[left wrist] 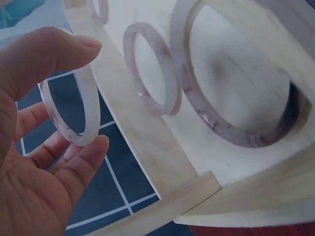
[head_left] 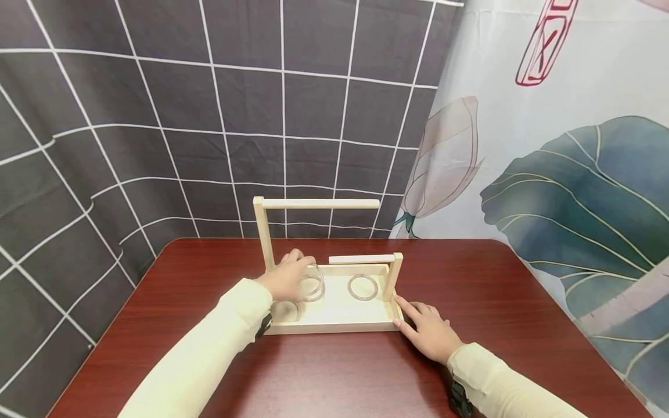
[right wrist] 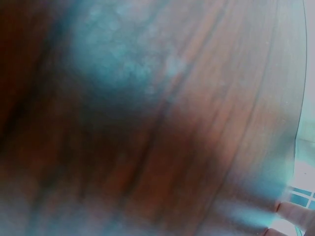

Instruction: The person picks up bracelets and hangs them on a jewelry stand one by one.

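Note:
My left hand (head_left: 287, 277) is over the left half of a pale wooden tray stand (head_left: 334, 328). Between its thumb and fingers it holds a pale translucent bangle (left wrist: 92, 105), tilted upright, as the left wrist view shows. Inside the tray lie other bangles: one at the right (head_left: 363, 299), one beneath the left hand, and a large mottled bangle (left wrist: 204, 118) near the left front corner. My right hand (head_left: 430, 334) rests its extended fingers against the tray's right end. In the right wrist view only some fingertips (right wrist: 293, 216) show.
From the tray's left end rises a tall post with a horizontal bar (head_left: 321, 204); a shorter post at the right end carries a lower bar (head_left: 362, 259). Neither bar holds a bangle. The reddish-brown table (head_left: 334, 377) extends around the tray, and a grey checked curtain (head_left: 251, 98) hangs behind.

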Available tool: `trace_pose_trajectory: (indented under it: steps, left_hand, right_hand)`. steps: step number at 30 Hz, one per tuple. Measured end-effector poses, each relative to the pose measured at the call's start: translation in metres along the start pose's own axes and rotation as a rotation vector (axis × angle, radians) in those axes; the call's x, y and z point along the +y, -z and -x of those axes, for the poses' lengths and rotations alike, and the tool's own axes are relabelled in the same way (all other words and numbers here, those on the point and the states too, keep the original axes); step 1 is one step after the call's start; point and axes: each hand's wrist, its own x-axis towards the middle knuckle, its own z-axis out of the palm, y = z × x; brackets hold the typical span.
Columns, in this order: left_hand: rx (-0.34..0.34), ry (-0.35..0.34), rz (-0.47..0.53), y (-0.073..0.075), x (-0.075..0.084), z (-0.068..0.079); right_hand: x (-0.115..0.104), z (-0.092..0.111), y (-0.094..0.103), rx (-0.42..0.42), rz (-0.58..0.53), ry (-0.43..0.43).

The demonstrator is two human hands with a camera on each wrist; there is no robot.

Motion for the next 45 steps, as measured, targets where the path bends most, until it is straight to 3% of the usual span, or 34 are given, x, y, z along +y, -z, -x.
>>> trace_pose_trajectory:
  steps: [13,19,38,45]
  left_hand:
    - [0.108,-0.003,0.137,0.002,-0.011,0.006]
    - [0.127,0.000,0.189,0.002,-0.011,0.007]
    - [0.194,0.053,0.594,0.001,-0.003,0.014]
    - [0.204,0.051,0.723,-0.004,0.002,0.010]
  right_hand:
    - [0.003,-0.001,0.000,-0.010,0.001,0.003]
    - [0.003,0.000,0.000,-0.004,-0.003,0.005]
    - [0.004,-0.002,-0.003,0.003,0.003,0.008]
    - [0.005,-0.003,-0.005,0.011,0.007,0.010]
